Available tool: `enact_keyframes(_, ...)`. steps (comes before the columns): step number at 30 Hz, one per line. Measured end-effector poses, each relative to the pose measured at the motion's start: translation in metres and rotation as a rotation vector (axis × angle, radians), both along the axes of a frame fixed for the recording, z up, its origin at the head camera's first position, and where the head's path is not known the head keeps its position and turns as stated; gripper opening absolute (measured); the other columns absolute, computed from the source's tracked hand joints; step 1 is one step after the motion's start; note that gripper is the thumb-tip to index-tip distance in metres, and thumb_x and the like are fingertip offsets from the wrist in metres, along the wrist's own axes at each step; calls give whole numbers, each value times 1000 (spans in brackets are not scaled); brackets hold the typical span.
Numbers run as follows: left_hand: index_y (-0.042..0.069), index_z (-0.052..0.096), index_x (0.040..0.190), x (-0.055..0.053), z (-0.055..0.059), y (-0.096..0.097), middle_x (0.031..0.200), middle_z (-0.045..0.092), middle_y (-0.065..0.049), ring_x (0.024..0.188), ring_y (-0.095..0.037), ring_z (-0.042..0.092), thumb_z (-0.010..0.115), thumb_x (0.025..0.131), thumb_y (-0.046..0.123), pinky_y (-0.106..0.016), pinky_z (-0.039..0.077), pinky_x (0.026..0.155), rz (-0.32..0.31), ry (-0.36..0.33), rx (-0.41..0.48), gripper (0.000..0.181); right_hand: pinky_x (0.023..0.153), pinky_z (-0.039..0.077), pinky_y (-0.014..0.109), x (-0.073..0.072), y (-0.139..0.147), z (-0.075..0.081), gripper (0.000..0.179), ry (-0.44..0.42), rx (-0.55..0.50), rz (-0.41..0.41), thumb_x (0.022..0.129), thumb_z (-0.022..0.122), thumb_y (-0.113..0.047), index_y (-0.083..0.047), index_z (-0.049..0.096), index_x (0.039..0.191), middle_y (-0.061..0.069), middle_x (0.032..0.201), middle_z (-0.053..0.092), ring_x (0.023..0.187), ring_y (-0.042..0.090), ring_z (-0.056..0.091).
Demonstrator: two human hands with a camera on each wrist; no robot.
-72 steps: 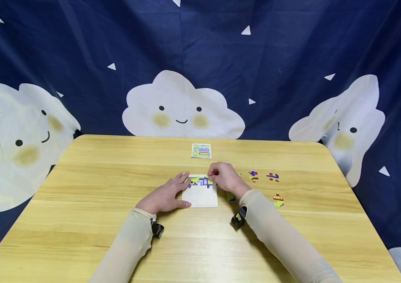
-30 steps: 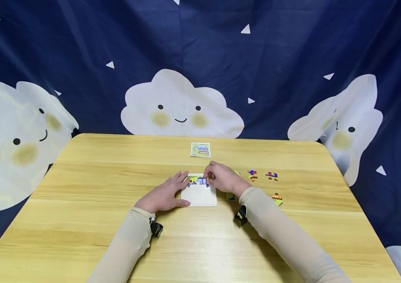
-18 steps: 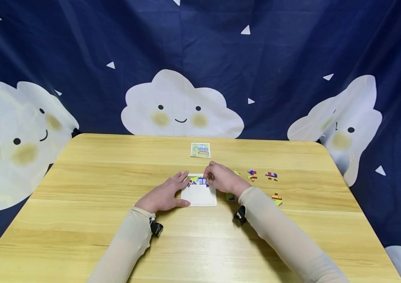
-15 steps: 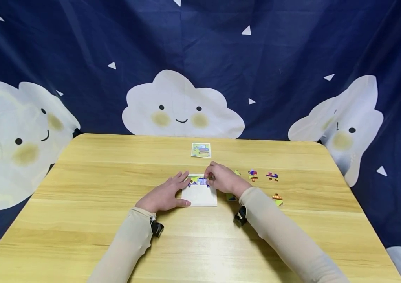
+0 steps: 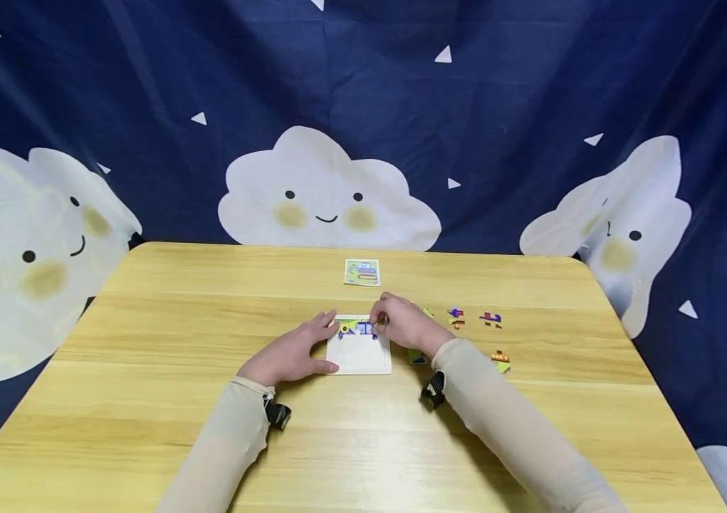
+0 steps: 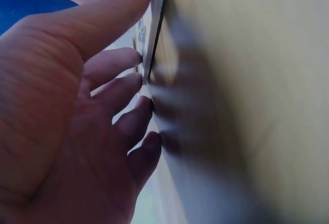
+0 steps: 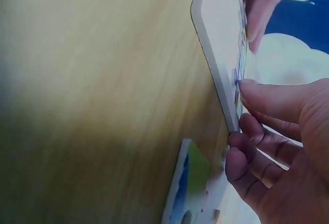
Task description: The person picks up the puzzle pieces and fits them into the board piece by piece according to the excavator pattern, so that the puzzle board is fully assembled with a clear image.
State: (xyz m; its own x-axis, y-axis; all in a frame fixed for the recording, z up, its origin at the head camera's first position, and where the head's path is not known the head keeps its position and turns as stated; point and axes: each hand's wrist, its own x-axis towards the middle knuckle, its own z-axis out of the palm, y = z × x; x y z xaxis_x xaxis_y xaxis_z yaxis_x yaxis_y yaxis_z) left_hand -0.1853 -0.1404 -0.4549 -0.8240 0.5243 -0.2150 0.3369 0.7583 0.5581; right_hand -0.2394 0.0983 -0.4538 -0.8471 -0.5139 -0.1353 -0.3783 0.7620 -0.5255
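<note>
A white puzzle board (image 5: 358, 358) lies flat on the table, with a row of joined jigsaw pieces (image 5: 352, 328) along its far edge. They show yellow-green, blue and white, and the board's near part is bare. My left hand (image 5: 290, 353) spreads its fingers and thumb over the board's left side. At the far right corner my right hand (image 5: 406, 322) pinches a puzzle piece (image 7: 237, 103) with thumb and fingertips, which mostly hide it in the head view. The right wrist view shows the thumb on this piece and other fingers by the board's edge.
Behind the board lies a small picture card (image 5: 362, 272) of an excavator. Loose pieces lie to the right: a blue-red one (image 5: 456, 316), a purple-red one (image 5: 490, 319) and an orange-green one (image 5: 500, 361). A green-and-dark piece (image 5: 417, 356) sits under my right wrist.
My right hand has shifted slightly left along the board's far edge since the oldest frame. My left hand has slid slightly left, uncovering more of the row's left end.
</note>
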Motion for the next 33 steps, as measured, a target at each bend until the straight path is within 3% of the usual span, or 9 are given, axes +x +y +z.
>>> enact_keyframes(6,8,36,152,1,-2,-6,162,16,-5,146,-30,15,73,89,36,-48,22,115,-9,19,-16,79,78,49,30,1,0,6,5,26,18,19,89,74,-13,-11,72,93,-4,92,55,83,13,56)
enact_keyframes(10,8,34,153,1,-2,-5,163,15,-4,147,-29,13,73,89,36,-48,20,115,-16,20,-16,79,80,50,33,-2,15,16,11,38,-39,34,89,73,-12,-8,74,99,-2,95,59,85,16,58)
enact_keyframes(16,9,34,153,1,-2,-5,163,15,-4,147,-29,12,73,89,36,-48,18,116,-15,9,-9,80,71,51,33,-12,58,22,15,0,-120,-62,87,74,-5,-3,69,102,5,94,61,84,20,58)
enact_keyframes(19,8,34,153,2,-1,-5,163,14,-4,147,-29,12,73,89,35,-48,18,116,-16,8,-4,80,69,49,34,-16,76,21,19,-7,-83,-103,87,75,-7,-2,68,104,7,94,60,82,21,56)
enact_keyframes(22,8,34,153,2,-1,-6,163,14,-4,147,-29,12,73,89,35,-48,18,116,-13,6,-10,80,74,48,37,-17,85,17,25,1,-27,-88,85,78,-11,-2,68,106,9,97,57,84,23,54)
enact_keyframes(27,9,34,153,2,-1,-5,163,14,-4,147,-31,12,73,89,35,-48,19,116,-8,2,-15,80,84,46,40,-15,86,10,31,33,68,-49,82,81,-15,-4,67,108,7,101,53,87,23,52)
enact_keyframes(33,10,33,153,2,-1,-4,163,13,-3,147,-31,12,73,89,36,-49,18,116,-3,-8,-14,80,85,48,38,-13,81,6,23,57,105,-40,84,80,-11,-6,67,102,5,99,53,88,21,54)
